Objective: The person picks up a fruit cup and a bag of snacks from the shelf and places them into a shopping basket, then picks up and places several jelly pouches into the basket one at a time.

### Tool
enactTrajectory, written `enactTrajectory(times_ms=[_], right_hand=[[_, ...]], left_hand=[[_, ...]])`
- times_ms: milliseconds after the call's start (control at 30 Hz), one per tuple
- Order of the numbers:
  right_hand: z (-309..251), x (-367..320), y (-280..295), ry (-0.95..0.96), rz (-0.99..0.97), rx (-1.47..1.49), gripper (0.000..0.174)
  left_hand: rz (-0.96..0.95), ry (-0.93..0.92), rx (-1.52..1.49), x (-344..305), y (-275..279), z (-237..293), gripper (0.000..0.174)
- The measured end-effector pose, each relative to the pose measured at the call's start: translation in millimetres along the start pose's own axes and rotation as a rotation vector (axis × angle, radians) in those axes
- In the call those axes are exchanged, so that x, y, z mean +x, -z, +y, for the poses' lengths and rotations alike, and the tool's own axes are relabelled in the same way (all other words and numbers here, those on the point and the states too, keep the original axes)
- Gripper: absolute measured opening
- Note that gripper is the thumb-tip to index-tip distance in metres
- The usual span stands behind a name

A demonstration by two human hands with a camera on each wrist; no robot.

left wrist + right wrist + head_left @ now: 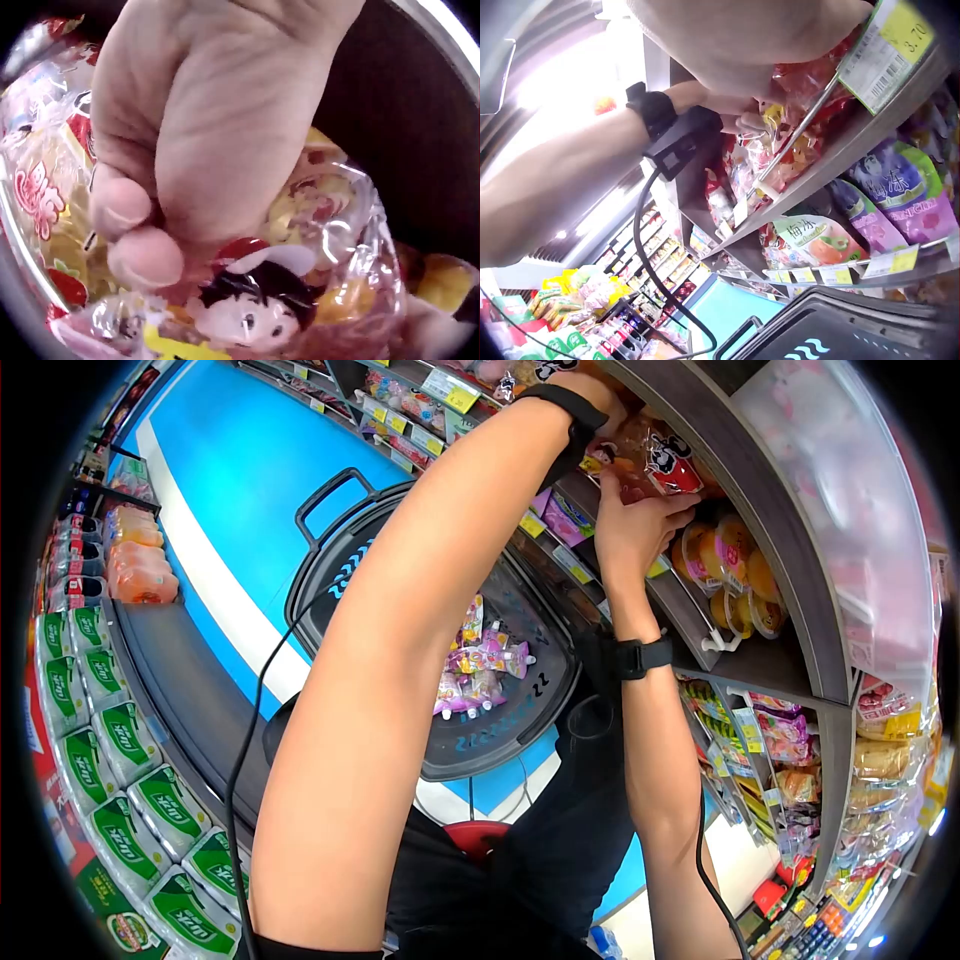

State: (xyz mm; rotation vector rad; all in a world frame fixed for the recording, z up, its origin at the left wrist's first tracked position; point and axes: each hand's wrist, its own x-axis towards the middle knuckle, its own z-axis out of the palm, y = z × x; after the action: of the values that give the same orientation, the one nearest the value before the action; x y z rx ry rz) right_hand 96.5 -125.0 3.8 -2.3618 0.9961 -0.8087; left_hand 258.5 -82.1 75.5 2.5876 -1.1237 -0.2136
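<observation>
A clear bag with red print and a cartoon face [665,465] is at the shelf opening in the head view. My left hand [590,400] reaches in from above, partly hidden by its wristband. In the left wrist view, the curled fingers of my left hand [202,142] pinch the clear bag [255,307] just above the cartoon face. From below, my right hand [645,525] grips the bag's lower end between thumb and fingers. The right wrist view has my right hand [757,37] at the top, near the red bags [780,154], with my left hand [735,109] beyond.
Below my left arm stands a black basket [540,620] holding several pouches [485,660]. Jelly cups [735,565] sit on the shelf beside my right hand. Price tags line the shelf edge [810,169]. Green-and-white packs [125,840] are stacked at the left. A cable hangs along my left arm.
</observation>
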Motion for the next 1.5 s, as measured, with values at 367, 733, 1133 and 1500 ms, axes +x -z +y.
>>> enactTrajectory(times_ms=[367,733,1133,1500], right_hand=[[-1.1,3.4,-3.8,0.133,-0.063,-0.075,0.109],[67.7,-151.6,21.5,0.387,-1.191,0.111,0.032],[154.9,-290.3,-90.6,0.38,-1.605,-0.758,0.058],[140.0,-256.6,-132.0,0.405,-1.641,-0.915,0.037]], left_hand=[[0.144,0.044,-0.749,-183.9,-36.0,-8.6,0.025],[0.171,0.757,-1.419,-366.7,-124.3,-109.8,0.017],[0.07,0.601,-0.818,-363.4,-153.1,-122.6,0.023],[0.04,0.56,-0.88,-342.0,-150.9,-114.3,0.02]])
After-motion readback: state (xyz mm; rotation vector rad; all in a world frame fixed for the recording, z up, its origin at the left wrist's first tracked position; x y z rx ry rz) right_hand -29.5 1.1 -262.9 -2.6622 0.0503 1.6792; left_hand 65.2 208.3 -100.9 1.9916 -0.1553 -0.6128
